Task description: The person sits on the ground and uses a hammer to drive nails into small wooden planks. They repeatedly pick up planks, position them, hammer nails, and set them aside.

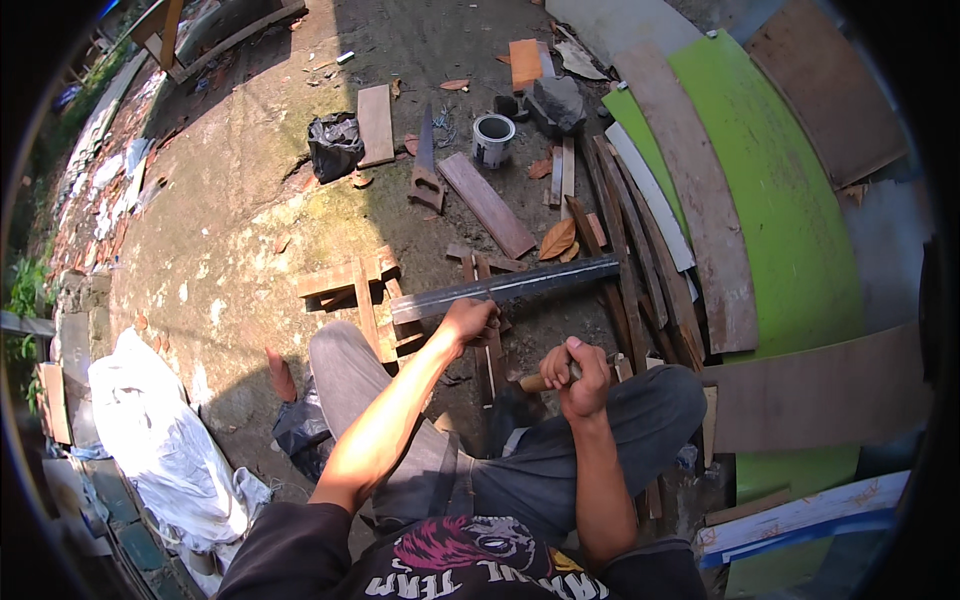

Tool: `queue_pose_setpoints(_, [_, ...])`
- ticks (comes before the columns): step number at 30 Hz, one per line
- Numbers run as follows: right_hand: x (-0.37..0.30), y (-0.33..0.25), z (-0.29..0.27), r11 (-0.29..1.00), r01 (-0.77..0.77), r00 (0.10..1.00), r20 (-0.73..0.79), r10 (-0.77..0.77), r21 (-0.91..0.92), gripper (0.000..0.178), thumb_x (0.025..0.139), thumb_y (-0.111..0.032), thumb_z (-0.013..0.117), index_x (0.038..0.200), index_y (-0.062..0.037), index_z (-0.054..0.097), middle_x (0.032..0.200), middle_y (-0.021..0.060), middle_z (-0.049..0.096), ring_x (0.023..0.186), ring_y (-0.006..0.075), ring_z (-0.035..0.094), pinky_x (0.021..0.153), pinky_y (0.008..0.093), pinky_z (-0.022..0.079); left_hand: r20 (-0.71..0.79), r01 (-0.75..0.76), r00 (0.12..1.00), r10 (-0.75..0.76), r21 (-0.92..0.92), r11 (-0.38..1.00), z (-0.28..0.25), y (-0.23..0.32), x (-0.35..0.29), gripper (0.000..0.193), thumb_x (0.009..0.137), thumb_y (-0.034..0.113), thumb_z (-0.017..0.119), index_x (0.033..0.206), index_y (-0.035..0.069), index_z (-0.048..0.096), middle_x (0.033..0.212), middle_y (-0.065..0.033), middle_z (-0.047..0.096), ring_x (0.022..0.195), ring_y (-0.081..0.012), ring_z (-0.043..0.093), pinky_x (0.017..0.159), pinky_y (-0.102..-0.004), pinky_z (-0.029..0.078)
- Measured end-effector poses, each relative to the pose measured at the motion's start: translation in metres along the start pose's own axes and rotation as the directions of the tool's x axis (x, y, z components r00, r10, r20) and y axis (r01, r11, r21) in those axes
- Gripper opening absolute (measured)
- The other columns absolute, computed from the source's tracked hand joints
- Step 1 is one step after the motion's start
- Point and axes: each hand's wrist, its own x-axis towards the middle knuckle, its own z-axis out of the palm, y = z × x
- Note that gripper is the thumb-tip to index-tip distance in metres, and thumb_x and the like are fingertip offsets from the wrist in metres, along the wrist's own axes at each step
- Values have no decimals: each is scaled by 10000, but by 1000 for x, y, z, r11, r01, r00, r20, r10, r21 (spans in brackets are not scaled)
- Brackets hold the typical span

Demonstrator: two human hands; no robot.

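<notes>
My left hand [470, 322] is closed at the near edge of a long dark wooden board [550, 281], its fingers curled together. Whatever lies between those fingers is too small to make out. The board lies across short wooden pieces [362, 300] at its left end and reaches a stack of strips on the right. Nearer to me, above my bent leg, my right hand [582, 380] grips a wooden-handled tool [533, 383]. Its dark head, over the shadow between my legs, is hard to tell apart. Narrow wooden strips [484, 372] run under the board toward me.
Beyond the board lie a handsaw [426, 170], a reddish plank [487, 205], a paint can [493, 140], a grey stone [555, 106] and a black plastic bag [335, 146]. Green sheets [770, 190] and dark strips [640, 250] crowd the right. A white sack [160, 440] lies left.
</notes>
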Motion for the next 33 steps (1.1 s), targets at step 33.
queue_pose_setpoints(33, [-29,-120,-5,935,120,993,38,-113,-335,566,1030,-290,407,504,-79,397,485,68,400,498,174,428,564,320,388,173,-217,961,216,956,199,-82,-62,81,925,680,739,746,1264,43,575,1132,-198,702,1116,-368,656,928,-447,521])
